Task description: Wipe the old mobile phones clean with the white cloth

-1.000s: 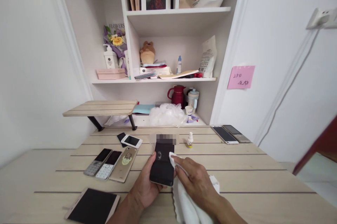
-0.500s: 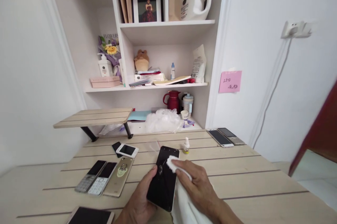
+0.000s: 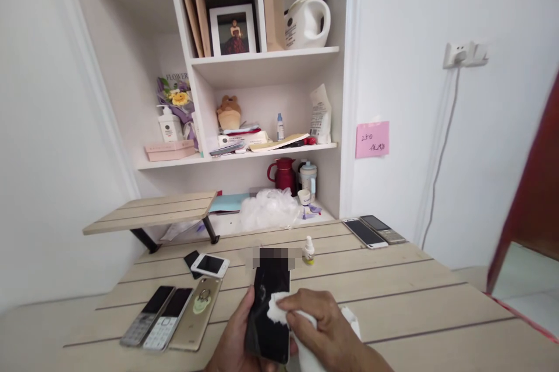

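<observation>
In the head view, the left hand [image 3: 231, 334] grips a black phone [image 3: 269, 284], holding it tilted above the table [image 3: 393, 296]. The right hand [image 3: 323, 319] is closed on a white cloth [image 3: 277, 308], pressing it against the phone's screen. A gold phone [image 3: 195, 314] and two keypad phones [image 3: 156, 316] lie left of the hands; a small dropper bottle [image 3: 309, 251] stands beyond them.

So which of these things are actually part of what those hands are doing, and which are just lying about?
In use: left hand holding a black smartphone; right hand pressing a white cloth on its screen.

Lying about: silver keypad phone, white keypad phone, gold phone with ring holder, small white phone, small bottle, two far-right phones.
</observation>
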A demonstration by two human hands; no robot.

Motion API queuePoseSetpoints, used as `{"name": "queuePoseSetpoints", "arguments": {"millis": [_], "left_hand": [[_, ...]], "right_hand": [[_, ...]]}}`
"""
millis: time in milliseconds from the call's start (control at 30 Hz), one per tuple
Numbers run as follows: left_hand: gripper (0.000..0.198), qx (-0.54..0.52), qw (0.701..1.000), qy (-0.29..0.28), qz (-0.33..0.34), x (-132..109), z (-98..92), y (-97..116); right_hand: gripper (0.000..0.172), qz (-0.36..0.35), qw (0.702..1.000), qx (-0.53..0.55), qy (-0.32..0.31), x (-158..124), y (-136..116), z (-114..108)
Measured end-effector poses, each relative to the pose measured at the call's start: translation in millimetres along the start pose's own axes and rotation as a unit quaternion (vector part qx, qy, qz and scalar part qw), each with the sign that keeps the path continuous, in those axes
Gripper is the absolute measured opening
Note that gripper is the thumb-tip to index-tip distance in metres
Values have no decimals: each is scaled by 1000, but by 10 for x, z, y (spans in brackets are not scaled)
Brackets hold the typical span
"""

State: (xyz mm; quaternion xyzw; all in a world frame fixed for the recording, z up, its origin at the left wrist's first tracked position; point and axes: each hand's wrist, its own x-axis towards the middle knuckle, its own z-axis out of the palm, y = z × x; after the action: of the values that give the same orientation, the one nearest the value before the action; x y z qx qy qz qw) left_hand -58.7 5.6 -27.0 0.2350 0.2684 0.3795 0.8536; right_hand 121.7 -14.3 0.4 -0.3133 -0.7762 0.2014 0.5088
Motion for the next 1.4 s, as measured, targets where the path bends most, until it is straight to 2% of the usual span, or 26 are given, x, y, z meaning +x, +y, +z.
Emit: {"name": "queuePoseSetpoints", "arguments": {"millis": [100, 233, 267, 400, 500, 600, 700, 767, 833, 900, 967, 1133, 1300, 1400], "left_hand": [[53, 19, 1000, -8, -1, -5, -14, 6], [63, 37, 999, -29, -20, -24, -1, 43], [64, 39, 998, -37, -23, -36, 8, 60], [60, 25, 998, -54, -15, -97, 32, 122], [60, 19, 998, -56, -9, -118, 23, 119], [62, 44, 997, -65, 9, -107, -6, 83], [64, 60, 995, -84, 1, -90, -28, 64], [66, 63, 994, -93, -7, -89, -28, 73], [70, 64, 993, -96, -13, -100, -19, 93], [71, 64, 994, -88, -9, -111, -10, 106], [71, 69, 995, -74, 2, -115, -14, 104], [86, 94, 991, -79, -47, -100, -71, 64], [70, 83, 996, -20, -29, -115, -78, 62], [66, 81, 997, 0, 6, -149, -62, 40]], "right_hand": [[22, 19, 1000, -2, 9, 17, 2, -37], [24, 54, 994, -32, 94, 13, 90, -45], [25, 51, 993, -38, 98, 3, 103, -31], [25, -13, 998, -54, 39, -46, 89, 41], [27, -25, 997, -66, 16, -54, 89, 46], [28, 4, 995, -71, 62, -37, 139, 16], [26, 55, 990, -60, 118, -35, 167, 14], [25, 85, 989, -40, 116, -50, 139, 44], [25, 104, 991, 0, 86, -69, 84, 84], [24, 117, 990, 49, 58, -83, 35, 110], [23, 131, 986, 77, 62, -82, 13, 106], [27, 201, 964, 55, 167, -25, 52, 43], [23, 242, 958, 106, 112, 23, 68, 61], [20, 258, 946, 158, 113, 37, 85, 59]]}}
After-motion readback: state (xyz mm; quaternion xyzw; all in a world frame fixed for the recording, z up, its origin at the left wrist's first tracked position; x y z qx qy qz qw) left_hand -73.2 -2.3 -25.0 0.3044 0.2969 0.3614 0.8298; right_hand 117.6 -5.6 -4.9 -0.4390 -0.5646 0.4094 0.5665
